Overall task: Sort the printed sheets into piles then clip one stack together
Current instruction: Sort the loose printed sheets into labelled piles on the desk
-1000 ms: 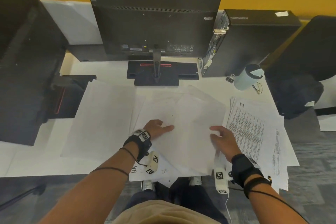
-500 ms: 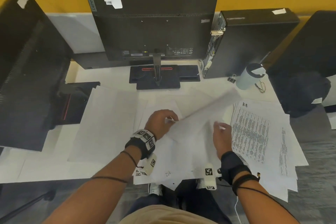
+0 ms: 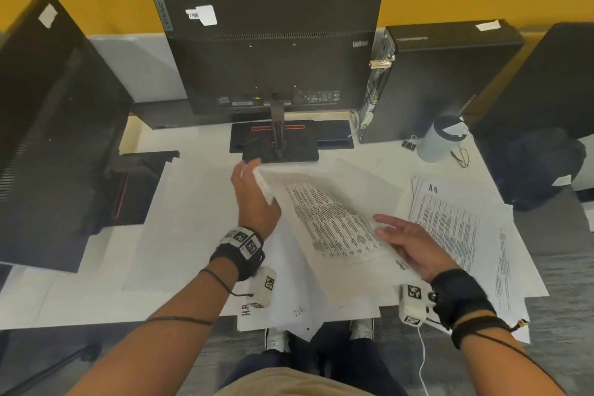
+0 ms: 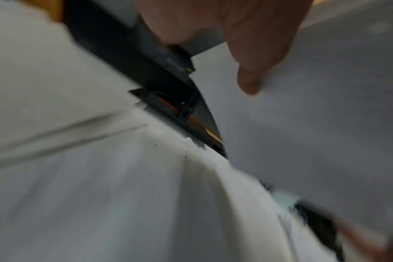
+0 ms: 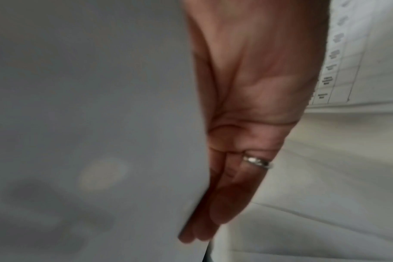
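Printed sheet (image 3: 331, 225), a dense table of text rows face up, is lifted off the desk (image 3: 80, 299) between both hands, above the middle pile near the front edge. Its long axis runs from the far-left corner, by the monitor stand (image 3: 279, 145), down toward the near-right corner. Left hand (image 3: 254, 199) has the far-left corner: in the left wrist view one finger (image 4: 249, 85) lies against the blank underside, the thumb's hold is hidden, so a real pinch cannot be confirmed. Right hand (image 3: 414, 247) has the near-right corner, thumb on top of the print, fingers (image 5: 204, 226) straight and together under the sheet, paper sandwiched between.

The sheet sags slightly in the middle and looks like a single thin page, though more could be stuck behind it. Both wrist views are blurred.

Likely step: placing this page on a pile. The printed pile headed "H.R" (image 3: 450, 222) lies at the right edge, just beside the right hand, so that hand is nearer to it. The blank-side pile (image 3: 186, 222) lies left of the left hand. A binder clip (image 3: 409, 142) sits at the back right, beside a cup (image 3: 440, 141), untouched.
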{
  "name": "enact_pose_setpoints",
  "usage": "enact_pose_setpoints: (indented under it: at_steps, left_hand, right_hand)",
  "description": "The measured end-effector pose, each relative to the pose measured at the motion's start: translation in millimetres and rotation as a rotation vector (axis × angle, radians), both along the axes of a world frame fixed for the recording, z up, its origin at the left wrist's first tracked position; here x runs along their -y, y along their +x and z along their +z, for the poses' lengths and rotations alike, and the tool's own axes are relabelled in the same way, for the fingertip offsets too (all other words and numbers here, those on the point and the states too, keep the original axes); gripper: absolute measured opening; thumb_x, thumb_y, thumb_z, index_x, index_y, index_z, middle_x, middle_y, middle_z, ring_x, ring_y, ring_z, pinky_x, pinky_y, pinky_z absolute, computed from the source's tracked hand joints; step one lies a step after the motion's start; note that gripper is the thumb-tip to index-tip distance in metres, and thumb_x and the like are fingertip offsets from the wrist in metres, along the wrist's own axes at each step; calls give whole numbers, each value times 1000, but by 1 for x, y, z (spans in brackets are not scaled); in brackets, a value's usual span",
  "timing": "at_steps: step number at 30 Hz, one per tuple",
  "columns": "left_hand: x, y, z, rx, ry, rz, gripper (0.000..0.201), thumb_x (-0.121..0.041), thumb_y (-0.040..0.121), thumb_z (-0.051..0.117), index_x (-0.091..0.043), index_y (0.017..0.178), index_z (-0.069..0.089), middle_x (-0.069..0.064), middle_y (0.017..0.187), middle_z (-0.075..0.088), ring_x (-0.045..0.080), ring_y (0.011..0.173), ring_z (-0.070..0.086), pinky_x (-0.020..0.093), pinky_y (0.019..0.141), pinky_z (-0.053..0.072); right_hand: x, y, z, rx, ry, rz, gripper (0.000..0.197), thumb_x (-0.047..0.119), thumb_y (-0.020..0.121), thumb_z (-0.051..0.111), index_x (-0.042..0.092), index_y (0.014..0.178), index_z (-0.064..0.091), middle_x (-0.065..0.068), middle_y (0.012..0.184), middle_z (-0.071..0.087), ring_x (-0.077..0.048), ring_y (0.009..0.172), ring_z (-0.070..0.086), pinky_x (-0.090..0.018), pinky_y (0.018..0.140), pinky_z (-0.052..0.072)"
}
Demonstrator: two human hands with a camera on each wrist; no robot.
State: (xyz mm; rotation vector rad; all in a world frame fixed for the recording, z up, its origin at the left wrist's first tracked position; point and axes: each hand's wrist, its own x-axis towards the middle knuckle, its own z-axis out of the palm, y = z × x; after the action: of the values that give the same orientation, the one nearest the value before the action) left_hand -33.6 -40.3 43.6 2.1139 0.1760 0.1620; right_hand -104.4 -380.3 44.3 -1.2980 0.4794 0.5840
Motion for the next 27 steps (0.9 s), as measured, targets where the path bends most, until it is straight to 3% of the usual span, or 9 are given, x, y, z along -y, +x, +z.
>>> enact_pose_setpoints:
  at_steps: [2,5,9,12,15,17,20,24,27]
  left_hand:
    - [1,3,2,-302,-444,108,56,-35,97,65,-21,146,40,17,149,46,32,121,60,49,106,51]
    - [-3,-2,8,-697,-937,12,52,-49,107,46,-8,133,61,19,130,70,32,111,71,47,101,54]
    - [-12,-4,-14,-591,-521,21,54,-9,88,80,-13,134,53,15,123,73,30,108,73,50,99,57]
    - [-17,-2,-18,-551,-413,-31,85,-22,65,100,-18,135,52,7,121,72,26,110,71,50,99,58]
    - [-19,1,-23,-546,-220,-192,100,-55,44,101,-18,129,63,1,124,73,22,115,69,47,101,56]
    - [-13,1,-16,-580,-132,-250,109,-63,41,99,-14,129,59,1,125,70,21,115,66,45,102,54]
    - [2,2,-7,-627,-80,-250,97,-44,59,100,-10,130,43,2,122,57,21,114,56,35,96,47]
    - [8,6,4,-604,-199,-331,97,-51,49,101,-11,127,59,3,121,70,23,112,67,46,103,54]
    - [5,8,14,-526,-317,-359,40,-32,70,95,-15,101,76,5,102,80,27,100,76,50,97,59]
  right_hand:
    - [-5,-4,-9,64,-54,21,65,19,71,97,25,130,72,-32,111,67,-36,105,64,-49,102,51]
    - [-20,-11,-7,111,-239,77,60,10,80,89,27,133,66,-33,104,70,-15,103,73,-23,93,48]
    - [-35,-22,-12,100,-391,219,65,17,83,88,29,138,56,-21,108,77,6,89,71,-11,80,38]
    - [-41,-26,-25,110,-485,177,78,37,78,90,27,144,50,-6,118,72,-8,105,70,-19,85,47]
    - [-51,-17,-25,363,-779,40,85,29,82,89,28,150,40,1,144,45,-20,128,53,-39,106,50]
    - [-62,-2,-10,576,-894,44,96,24,80,90,30,156,33,3,157,32,-18,144,36,-43,123,33]
    - [-81,26,19,730,-1055,317,110,31,77,93,38,162,23,7,168,24,-15,155,18,-46,125,13]
    - [-84,57,31,640,-1044,373,78,34,81,89,33,149,51,6,134,63,-17,129,50,-42,117,30]
    - [-65,62,27,578,-983,319,39,31,87,83,22,124,74,2,115,77,-20,110,69,-35,101,52]
